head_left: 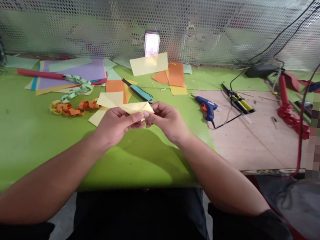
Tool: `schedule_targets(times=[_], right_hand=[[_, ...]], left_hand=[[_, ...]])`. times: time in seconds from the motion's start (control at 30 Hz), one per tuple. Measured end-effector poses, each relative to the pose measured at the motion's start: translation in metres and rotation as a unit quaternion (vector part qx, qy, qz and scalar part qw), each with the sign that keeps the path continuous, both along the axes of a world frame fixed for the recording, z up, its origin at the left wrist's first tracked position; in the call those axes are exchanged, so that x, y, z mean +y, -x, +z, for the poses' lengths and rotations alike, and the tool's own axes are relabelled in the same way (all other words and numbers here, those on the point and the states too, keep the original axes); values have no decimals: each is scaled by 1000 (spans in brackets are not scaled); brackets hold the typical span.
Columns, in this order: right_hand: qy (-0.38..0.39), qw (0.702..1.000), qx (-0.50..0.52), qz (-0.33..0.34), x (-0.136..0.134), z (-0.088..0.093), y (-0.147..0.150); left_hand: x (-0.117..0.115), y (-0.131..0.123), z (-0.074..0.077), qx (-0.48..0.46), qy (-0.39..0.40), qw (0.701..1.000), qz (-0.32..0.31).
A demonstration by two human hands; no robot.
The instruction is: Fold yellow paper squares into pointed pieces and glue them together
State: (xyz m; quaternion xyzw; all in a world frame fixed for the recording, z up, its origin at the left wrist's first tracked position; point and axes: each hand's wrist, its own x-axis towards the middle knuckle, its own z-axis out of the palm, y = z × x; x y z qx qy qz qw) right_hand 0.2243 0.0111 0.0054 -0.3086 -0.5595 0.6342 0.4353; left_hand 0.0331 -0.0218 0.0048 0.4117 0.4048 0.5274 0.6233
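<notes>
Paper folding in progress: a yellow paper is held in the air above the green table, folded to a point at its right end, with looser flaps fanning out past the left hand. Left hand and right hand are together, both clamped on the paper, their fingertips meeting at the point. The flaps are not pressed flat; the pinch sits on the folded tip.

Pose: left forearm and right forearm angle inward from the table edge, wrists raised.

Nearest on the table, just beyond the hands: an orange paper chain and a green paper chain to the left — a craft knife ahead, beside an orange sheet. Farther right, a blue glue gun lies on a pink board.
</notes>
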Motion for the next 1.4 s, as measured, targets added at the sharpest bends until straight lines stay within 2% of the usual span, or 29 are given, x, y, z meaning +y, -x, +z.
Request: schedule_targets(times=[0.23, 0.5, 0.83, 1.2, 1.4], right_hand=[[16, 999, 25, 45, -1, 3, -7], [-16, 999, -13, 29, -1, 8, -13], [-76, 993, -85, -33, -6, 5, -6], [-147, 974, -131, -115, -9, 0, 0], [-144, 975, -117, -122, -9, -1, 1]], left_hand=[[3, 2, -1, -16, 4, 999, 33], [4, 4, -3, -20, 15, 999, 36], [4, 4, -3, 5, 4, 1000, 24], [-3, 1, -3, 89, -8, 995, 37], [-2, 0, -2, 68, -5, 997, 33]])
